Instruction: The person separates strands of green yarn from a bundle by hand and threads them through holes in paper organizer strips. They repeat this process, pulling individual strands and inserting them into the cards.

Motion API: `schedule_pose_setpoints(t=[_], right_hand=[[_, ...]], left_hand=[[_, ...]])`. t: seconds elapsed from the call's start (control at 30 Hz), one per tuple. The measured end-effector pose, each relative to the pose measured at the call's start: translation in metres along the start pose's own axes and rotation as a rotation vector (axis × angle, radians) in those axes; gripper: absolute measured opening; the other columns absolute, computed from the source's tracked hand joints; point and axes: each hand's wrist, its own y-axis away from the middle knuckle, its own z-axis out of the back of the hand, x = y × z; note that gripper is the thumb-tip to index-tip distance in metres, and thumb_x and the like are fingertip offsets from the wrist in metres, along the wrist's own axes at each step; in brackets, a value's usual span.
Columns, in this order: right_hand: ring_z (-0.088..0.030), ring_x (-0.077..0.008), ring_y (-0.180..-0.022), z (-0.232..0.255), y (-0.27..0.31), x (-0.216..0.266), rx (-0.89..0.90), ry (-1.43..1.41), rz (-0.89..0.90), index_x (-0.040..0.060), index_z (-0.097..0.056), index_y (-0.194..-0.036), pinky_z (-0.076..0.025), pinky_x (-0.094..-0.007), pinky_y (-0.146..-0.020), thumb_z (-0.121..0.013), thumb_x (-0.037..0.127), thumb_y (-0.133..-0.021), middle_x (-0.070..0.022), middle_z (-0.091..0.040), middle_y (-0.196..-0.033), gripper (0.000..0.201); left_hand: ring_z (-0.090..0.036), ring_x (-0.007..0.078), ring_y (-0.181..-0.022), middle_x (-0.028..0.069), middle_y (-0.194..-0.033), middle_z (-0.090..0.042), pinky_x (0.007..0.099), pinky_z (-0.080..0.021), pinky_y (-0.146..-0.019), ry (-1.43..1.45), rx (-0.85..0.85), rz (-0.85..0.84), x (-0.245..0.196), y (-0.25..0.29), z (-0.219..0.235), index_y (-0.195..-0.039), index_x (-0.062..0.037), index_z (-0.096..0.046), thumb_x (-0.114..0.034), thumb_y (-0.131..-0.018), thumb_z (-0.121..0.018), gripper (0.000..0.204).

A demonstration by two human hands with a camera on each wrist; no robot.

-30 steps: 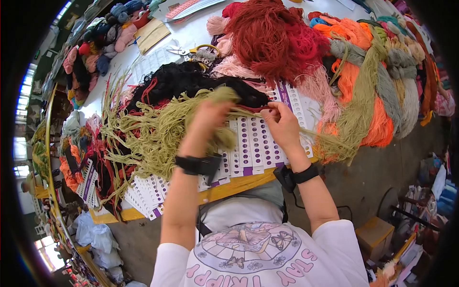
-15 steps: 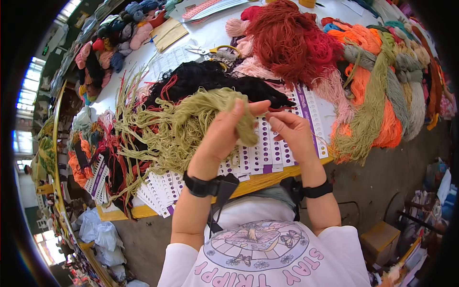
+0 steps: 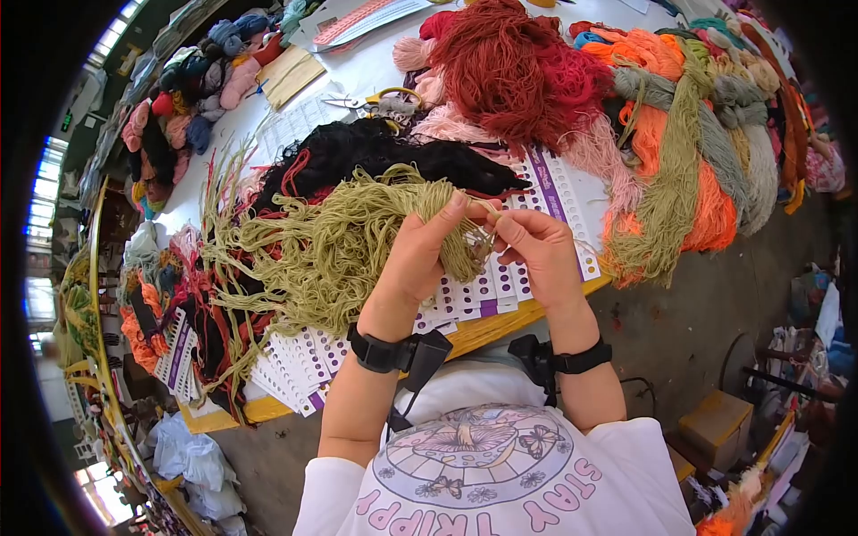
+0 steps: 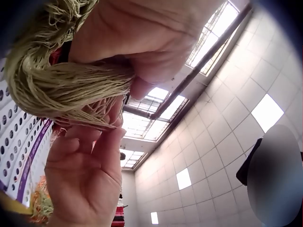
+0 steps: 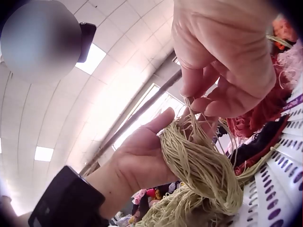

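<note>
My left hand grips a thick hank of olive-green yarn, its thumb lying over the strands. Close against it, my right hand pinches a few green strands between thumb and fingertips. In the right wrist view those strands run up from the looped hank to the pinch. The left wrist view shows the yarn bent over the left hand's fingers. The rest of the green yarn spreads leftward in a loose, tangled heap.
Black yarn lies behind the green heap, over white punched cards with purple strips. Yellow-handled scissors lie farther back. Dark red yarn is piled behind, and orange hanks hang over the table's right edge.
My left hand has moved right with the green yarn, from over the heap to beside my right hand. My right hand now pinches strands at the hank's end.
</note>
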Motion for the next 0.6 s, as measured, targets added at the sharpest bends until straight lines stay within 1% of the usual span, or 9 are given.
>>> schedule_pose_setpoints(t=[0.03, 0.1, 0.13, 0.2, 0.33, 0.43, 0.53, 0.6], right_hand=[[-0.054, -0.0057, -0.065, -0.0009, 0.0011, -0.0003, 0.012, 0.07, 0.018, 0.0035, -0.064, -0.09, -0.044, -0.0179, -0.053, -0.061, 0.017, -0.081, -0.0008, -0.062, -0.076, 0.017], [-0.055, -0.0059, -0.065, -0.0018, 0.0009, -0.0034, 0.023, 0.122, 0.075, 0.0035, -0.064, -0.09, -0.044, -0.0182, -0.053, -0.061, 0.017, -0.081, -0.0008, -0.062, -0.077, 0.016], [-0.055, -0.006, -0.065, -0.0018, 0.0012, -0.0049, 0.027, 0.147, 0.103, 0.0035, -0.065, -0.09, -0.044, -0.0184, -0.053, -0.061, 0.017, -0.081, -0.0008, -0.062, -0.077, 0.016], [-0.054, -0.0061, -0.064, -0.0038, 0.0017, -0.0065, 0.0, 0.079, 0.09, 0.0034, -0.064, -0.09, -0.043, -0.0184, -0.053, -0.061, 0.016, -0.081, -0.0007, -0.062, -0.077, 0.016], [-0.054, -0.0063, -0.064, -0.0056, 0.0022, -0.0042, -0.036, -0.031, 0.063, 0.003, -0.064, -0.091, -0.043, -0.0185, -0.052, -0.061, 0.016, -0.081, -0.0011, -0.062, -0.077, 0.016], [-0.053, -0.0063, -0.062, -0.0067, 0.0022, -0.006, -0.019, 0.008, 0.057, 0.0027, -0.064, -0.091, -0.043, -0.0188, -0.05, -0.059, 0.018, -0.083, -0.0026, -0.062, -0.077, 0.019], [-0.051, -0.0061, -0.06, -0.0055, 0.0019, -0.0075, -0.013, 0.085, 0.051, 0.0006, -0.063, -0.091, -0.042, -0.0189, -0.048, -0.05, 0.03, -0.088, -0.0041, -0.061, -0.076, 0.032], [-0.05, -0.0055, -0.058, -0.0079, 0.0015, -0.0064, -0.02, 0.051, 0.069, 0.002, -0.064, -0.093, -0.042, -0.0184, -0.047, -0.044, 0.039, -0.089, -0.0031, -0.06, -0.072, 0.042]], left_hand=[[-0.058, 0.0184, -0.087, 0.0151, -0.105, -0.057, 0.0325, -0.051, -0.073, -0.027, -0.024, -0.011, 0.0012, 0.0002, -0.0009, -0.1, 0.0045, -0.054, -0.024, -0.089, -0.049, 0.031], [-0.059, 0.0178, -0.085, 0.0142, -0.101, -0.058, 0.031, -0.052, -0.071, -0.082, -0.072, -0.034, 0.0044, -0.0013, -0.0038, -0.099, 0.0041, -0.055, -0.021, -0.087, -0.051, 0.028], [-0.058, 0.0156, -0.082, 0.0118, -0.097, -0.059, 0.0287, -0.05, -0.069, -0.066, -0.094, -0.033, 0.0054, -0.0016, -0.0049, -0.096, 0.0033, -0.056, -0.019, -0.086, -0.053, 0.025], [-0.058, 0.0111, -0.076, 0.0071, -0.087, -0.061, 0.0243, -0.048, -0.065, -0.035, -0.135, -0.028, 0.0069, -0.0024, -0.0065, -0.092, 0.0018, -0.06, -0.015, -0.084, -0.056, 0.019], [-0.058, 0.0117, -0.076, 0.0072, -0.086, -0.061, 0.025, -0.049, -0.065, 0.029, -0.126, -0.05, 0.008, -0.0019, -0.0043, -0.092, 0.0018, -0.06, -0.016, -0.085, -0.055, 0.02], [-0.058, 0.013, -0.076, 0.0077, -0.086, -0.061, 0.0264, -0.049, -0.065, 0.029, -0.133, -0.043, 0.0057, -0.0009, -0.0038, -0.092, 0.0024, -0.06, -0.018, -0.086, -0.053, 0.022], [-0.058, 0.0146, -0.075, 0.0087, -0.085, -0.06, 0.028, -0.05, -0.065, 0.051, -0.127, -0.032, 0.0044, -0.0001, -0.0044, -0.092, 0.0028, -0.059, -0.023, -0.088, -0.05, 0.027], [-0.058, 0.0157, -0.075, 0.0097, -0.086, -0.06, 0.0292, -0.05, -0.066, 0.068, -0.142, -0.011, 0.0047, -0.0004, -0.0024, -0.093, 0.003, -0.058, -0.027, -0.089, -0.048, 0.032]])
